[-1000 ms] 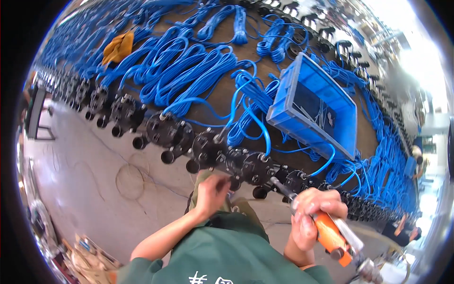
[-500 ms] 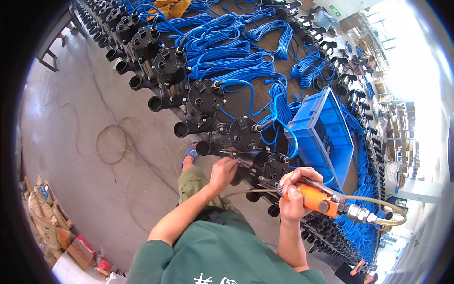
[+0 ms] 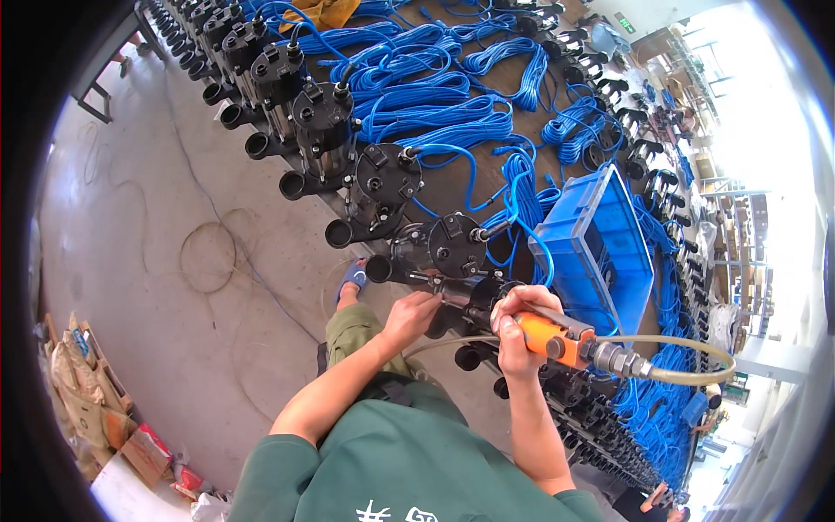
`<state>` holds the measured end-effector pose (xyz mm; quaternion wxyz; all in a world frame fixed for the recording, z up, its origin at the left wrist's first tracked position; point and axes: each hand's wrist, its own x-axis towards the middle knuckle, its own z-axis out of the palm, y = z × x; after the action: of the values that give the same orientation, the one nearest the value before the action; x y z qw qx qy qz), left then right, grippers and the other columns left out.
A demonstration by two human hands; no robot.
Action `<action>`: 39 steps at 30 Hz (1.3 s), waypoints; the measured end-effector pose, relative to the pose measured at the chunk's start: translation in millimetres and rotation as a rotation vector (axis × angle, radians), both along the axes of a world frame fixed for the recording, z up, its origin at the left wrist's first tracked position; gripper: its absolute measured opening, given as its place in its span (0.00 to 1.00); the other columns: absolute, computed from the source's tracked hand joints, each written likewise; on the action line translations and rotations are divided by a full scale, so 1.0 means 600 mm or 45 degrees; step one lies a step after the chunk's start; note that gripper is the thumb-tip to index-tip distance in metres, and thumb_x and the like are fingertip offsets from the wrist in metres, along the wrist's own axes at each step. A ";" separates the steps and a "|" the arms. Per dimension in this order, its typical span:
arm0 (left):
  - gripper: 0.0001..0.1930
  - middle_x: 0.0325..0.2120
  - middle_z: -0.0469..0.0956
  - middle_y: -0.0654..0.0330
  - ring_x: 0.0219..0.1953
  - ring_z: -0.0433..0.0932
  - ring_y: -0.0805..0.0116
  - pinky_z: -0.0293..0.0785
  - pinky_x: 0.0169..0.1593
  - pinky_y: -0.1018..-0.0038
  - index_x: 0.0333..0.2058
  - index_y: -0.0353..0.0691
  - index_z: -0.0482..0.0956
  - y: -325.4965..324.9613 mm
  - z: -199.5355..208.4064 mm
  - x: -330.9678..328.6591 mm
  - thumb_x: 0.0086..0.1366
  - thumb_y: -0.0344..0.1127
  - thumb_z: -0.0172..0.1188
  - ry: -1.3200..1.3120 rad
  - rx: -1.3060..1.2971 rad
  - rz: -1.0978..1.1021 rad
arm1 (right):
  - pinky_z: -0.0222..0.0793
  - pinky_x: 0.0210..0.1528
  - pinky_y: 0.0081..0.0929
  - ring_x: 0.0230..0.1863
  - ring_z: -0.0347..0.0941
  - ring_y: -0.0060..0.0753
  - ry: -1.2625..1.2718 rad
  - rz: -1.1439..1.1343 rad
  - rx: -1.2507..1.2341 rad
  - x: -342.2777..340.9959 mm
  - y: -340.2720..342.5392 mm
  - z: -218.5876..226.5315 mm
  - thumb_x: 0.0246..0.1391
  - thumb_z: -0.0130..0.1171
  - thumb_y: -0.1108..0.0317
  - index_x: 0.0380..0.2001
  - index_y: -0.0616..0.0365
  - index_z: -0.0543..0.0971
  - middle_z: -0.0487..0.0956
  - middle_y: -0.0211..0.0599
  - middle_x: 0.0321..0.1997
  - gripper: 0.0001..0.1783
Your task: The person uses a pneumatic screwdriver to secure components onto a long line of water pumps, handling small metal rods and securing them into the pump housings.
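My right hand (image 3: pixel 518 335) is wrapped round an orange air screwdriver (image 3: pixel 550 340) with a grey metal lever. A yellowish hose (image 3: pixel 696 377) runs from the coupling at its rear. The tool's front end points left over the nearest black-and-silver submersible pump (image 3: pixel 461 291), and my hand hides its tip. My left hand (image 3: pixel 409 318) is closed, fingertips pressed together at the side of that pump near its outlet end; what they hold, if anything, is hidden. Beside it stands another pump (image 3: pixel 456 250) with a round black top and a blue cable.
A long row of similar pumps (image 3: pixel 323 117) lines the table edge. Coiled blue cables (image 3: pixel 435 83) cover the brown tabletop. A blue plastic crate (image 3: pixel 565 244) stands right of my hands. Hose loops (image 3: pixel 209 259) lie on the floor; cardboard (image 3: pixel 83 391) is piled lower left.
My right hand and the air screwdriver have moved left, closer to the nearest pump. My left hand stays at the pump's side. The whole view has shifted slightly.
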<state>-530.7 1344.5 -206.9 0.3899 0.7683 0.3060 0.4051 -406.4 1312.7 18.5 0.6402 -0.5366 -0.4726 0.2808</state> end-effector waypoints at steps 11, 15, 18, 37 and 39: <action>0.11 0.32 0.82 0.50 0.33 0.82 0.50 0.78 0.36 0.61 0.40 0.34 0.83 0.027 0.023 -0.004 0.58 0.26 0.64 0.227 -0.085 -0.168 | 0.73 0.26 0.21 0.24 0.72 0.25 -0.155 -0.009 0.107 0.015 0.008 -0.005 0.46 0.55 0.82 0.39 0.66 0.74 0.75 0.41 0.31 0.13; 0.06 0.26 0.80 0.49 0.31 0.80 0.47 0.76 0.35 0.57 0.31 0.38 0.81 0.051 0.143 -0.012 0.58 0.33 0.62 0.453 -0.181 -0.321 | 0.75 0.28 0.21 0.25 0.75 0.25 -0.253 -0.020 0.066 0.011 0.009 0.006 0.45 0.58 0.81 0.37 0.66 0.76 0.79 0.41 0.29 0.12; 0.04 0.22 0.75 0.62 0.28 0.78 0.61 0.76 0.32 0.63 0.29 0.44 0.81 0.153 0.390 -0.037 0.53 0.34 0.67 0.201 0.181 -0.555 | 0.77 0.31 0.22 0.26 0.78 0.27 -0.268 -0.081 0.029 0.009 0.015 0.030 0.41 0.60 0.80 0.40 0.67 0.80 0.82 0.43 0.30 0.18; 0.20 0.32 0.83 0.50 0.39 0.82 0.48 0.78 0.43 0.57 0.47 0.43 0.84 0.378 0.147 0.276 0.53 0.36 0.67 0.806 0.565 -2.224 | 0.73 0.31 0.22 0.28 0.71 0.26 -0.040 -0.543 -0.051 0.071 0.088 0.019 0.49 0.54 0.84 0.43 0.63 0.70 0.72 0.43 0.38 0.16; 0.10 0.31 0.83 0.49 0.38 0.81 0.48 0.79 0.39 0.55 0.30 0.38 0.84 0.350 0.150 0.280 0.52 0.38 0.66 1.165 0.361 -2.268 | 0.74 0.32 0.22 0.28 0.72 0.26 -0.005 -0.539 -0.094 0.071 0.091 0.024 0.49 0.54 0.84 0.42 0.63 0.71 0.73 0.42 0.37 0.15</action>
<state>-362.5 1554.2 -117.1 0.3008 0.8377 -0.3098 -0.3343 -363.7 1367.4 33.0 0.6639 -0.6477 -0.3398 0.1560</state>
